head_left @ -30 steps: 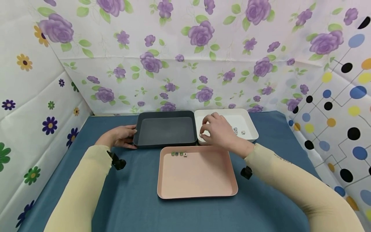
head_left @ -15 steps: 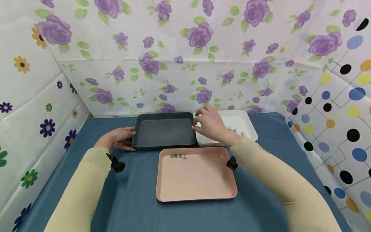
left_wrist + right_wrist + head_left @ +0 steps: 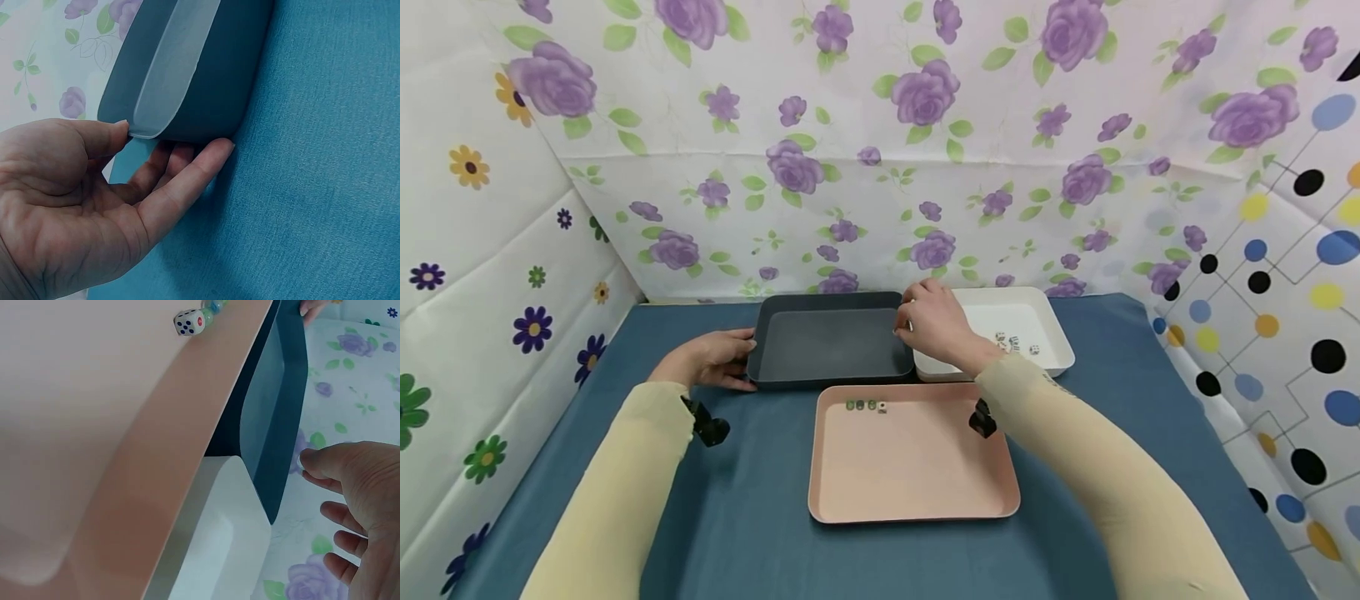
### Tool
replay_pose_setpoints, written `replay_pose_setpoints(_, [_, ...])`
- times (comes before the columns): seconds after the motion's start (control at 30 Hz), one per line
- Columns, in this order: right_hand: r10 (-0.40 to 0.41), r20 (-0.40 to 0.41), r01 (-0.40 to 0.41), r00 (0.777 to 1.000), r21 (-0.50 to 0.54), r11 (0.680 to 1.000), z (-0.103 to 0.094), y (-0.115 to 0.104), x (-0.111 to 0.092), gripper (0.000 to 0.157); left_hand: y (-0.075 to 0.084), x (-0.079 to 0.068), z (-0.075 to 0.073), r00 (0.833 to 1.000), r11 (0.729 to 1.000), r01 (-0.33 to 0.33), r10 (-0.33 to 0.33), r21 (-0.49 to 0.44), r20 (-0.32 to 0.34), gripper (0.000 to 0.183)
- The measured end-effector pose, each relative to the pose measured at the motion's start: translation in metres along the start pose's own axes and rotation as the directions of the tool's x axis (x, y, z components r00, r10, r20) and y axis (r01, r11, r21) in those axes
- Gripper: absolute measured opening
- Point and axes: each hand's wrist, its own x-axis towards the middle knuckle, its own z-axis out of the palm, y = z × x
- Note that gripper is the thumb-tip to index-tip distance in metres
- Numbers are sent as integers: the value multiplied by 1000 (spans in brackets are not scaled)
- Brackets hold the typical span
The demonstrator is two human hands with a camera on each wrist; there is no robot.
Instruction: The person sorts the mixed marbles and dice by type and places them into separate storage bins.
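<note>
My left hand (image 3: 717, 358) holds the left end of a dark grey tray (image 3: 827, 342). In the left wrist view its thumb touches the tray's rim and its fingers reach under the corner. My right hand (image 3: 936, 323) hovers where the grey tray meets a white tray (image 3: 1056, 337), thumb and forefinger pinched together. A small pale thing (image 3: 300, 462) shows at the thumb tip in the right wrist view; its kind is hard to make out. Several dice (image 3: 1013, 343) lie in the white tray, part of which my right hand hides.
Nearer me lies a pink tray (image 3: 917, 467) with a short row of green beads (image 3: 861, 405) and one white die (image 3: 882, 407) along its far side. A blue cloth (image 3: 737, 500) covers the table. Floral sheets (image 3: 850, 108) rise behind and at the sides.
My right hand has moved left from above the white tray toward the grey tray's right edge, still pinched. More dice show behind it. My left hand has stayed on the grey tray.
</note>
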Motion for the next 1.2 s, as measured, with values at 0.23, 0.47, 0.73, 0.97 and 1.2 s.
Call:
replay_pose_setpoints(0.23, [-7,-3,7,1000,-16,1000,5,-2,2,12,-1,3,0,1000,1000,-1,1,10,-14,59])
replay_pose_setpoints(0.47, [-1,3,1,1000,13,1000,3,0,-1,15,1,1,2,1000,1000,-8,9,22,-29,58])
replay_pose_setpoints(0.73, [-17,-17,18,1000,40,999,-1,3,-8,17,1,0,3,999,1000,4,-4,9,-36,58])
replay_pose_setpoints(0.97, [-44,-41,46,998,41,998,-9,1,-15,15,0,2,1,999,1000,1,0,4,-34,59])
replay_pose_setpoints(1.2, [-83,-70,86,994,39,996,-18,-4,-23,15,1,-1,3,1000,1000,1,-1,-1,-28,59])
